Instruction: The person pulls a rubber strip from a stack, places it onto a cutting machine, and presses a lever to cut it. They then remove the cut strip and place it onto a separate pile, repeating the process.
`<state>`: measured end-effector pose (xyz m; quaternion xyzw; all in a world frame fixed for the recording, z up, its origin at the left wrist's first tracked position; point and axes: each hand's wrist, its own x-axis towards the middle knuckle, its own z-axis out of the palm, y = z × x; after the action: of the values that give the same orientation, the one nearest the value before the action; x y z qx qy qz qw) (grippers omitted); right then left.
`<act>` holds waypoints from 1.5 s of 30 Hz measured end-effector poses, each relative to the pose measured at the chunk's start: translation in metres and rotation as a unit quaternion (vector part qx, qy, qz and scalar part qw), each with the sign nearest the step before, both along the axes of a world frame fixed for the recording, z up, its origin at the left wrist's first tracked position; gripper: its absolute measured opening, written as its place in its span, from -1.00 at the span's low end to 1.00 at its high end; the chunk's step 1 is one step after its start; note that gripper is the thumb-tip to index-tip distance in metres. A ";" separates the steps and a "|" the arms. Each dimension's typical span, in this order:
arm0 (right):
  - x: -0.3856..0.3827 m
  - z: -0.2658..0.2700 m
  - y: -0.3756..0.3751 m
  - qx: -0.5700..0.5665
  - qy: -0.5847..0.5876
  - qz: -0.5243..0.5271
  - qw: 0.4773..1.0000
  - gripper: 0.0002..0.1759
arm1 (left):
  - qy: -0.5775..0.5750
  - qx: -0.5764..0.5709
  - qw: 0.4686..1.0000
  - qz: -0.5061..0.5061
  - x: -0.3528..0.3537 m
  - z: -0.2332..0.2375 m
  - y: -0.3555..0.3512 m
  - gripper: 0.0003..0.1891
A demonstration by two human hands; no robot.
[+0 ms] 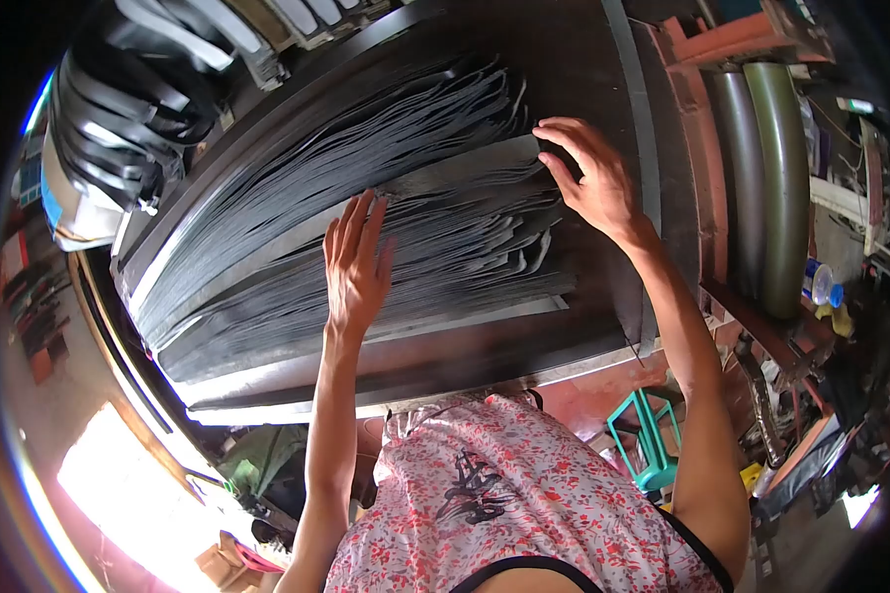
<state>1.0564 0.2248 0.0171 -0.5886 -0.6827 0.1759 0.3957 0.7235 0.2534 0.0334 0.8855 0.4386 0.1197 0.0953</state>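
Long dark grey strips, thin and flexible like rubber or leather, lie in thick layered bundles (267, 198) across the dark table. My left hand (356, 267) rests over the middle of them, its fingers stretched out along a wider, paler strip (465, 170). At the far right end of that strip is my right hand (598, 183), thumb and forefinger apart on either side of the strip's tip. Loose, curling ends of another bundle (509, 242) fan out just below my right hand.
Dark curled bands (129, 128) are heaped at the upper left. A reddish metal frame (697, 148) and a green roller (776, 188) stand on the right. Below the table's near edge are a teal stool (648, 440) and a green cloth (262, 460).
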 end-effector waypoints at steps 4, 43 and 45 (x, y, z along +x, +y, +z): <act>-0.003 -0.001 0.002 -0.018 -0.012 0.011 1.000 -0.52 | 0.001 -0.001 1.000 0.000 0.005 -0.013 0.011 -0.41; 0.023 -0.021 0.067 0.050 -0.106 0.024 0.993 -0.68 | -0.006 -0.002 1.000 0.005 0.006 -0.029 0.010 -0.45; 0.028 -0.024 0.061 0.029 -0.102 0.000 0.994 -0.67 | -0.008 -0.006 1.000 0.010 0.007 -0.030 0.009 -0.44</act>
<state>1.0839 0.2860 -0.0071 -0.5918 -0.7240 0.0950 0.3414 0.7302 0.2626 0.0033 0.8797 0.4473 0.1248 0.1026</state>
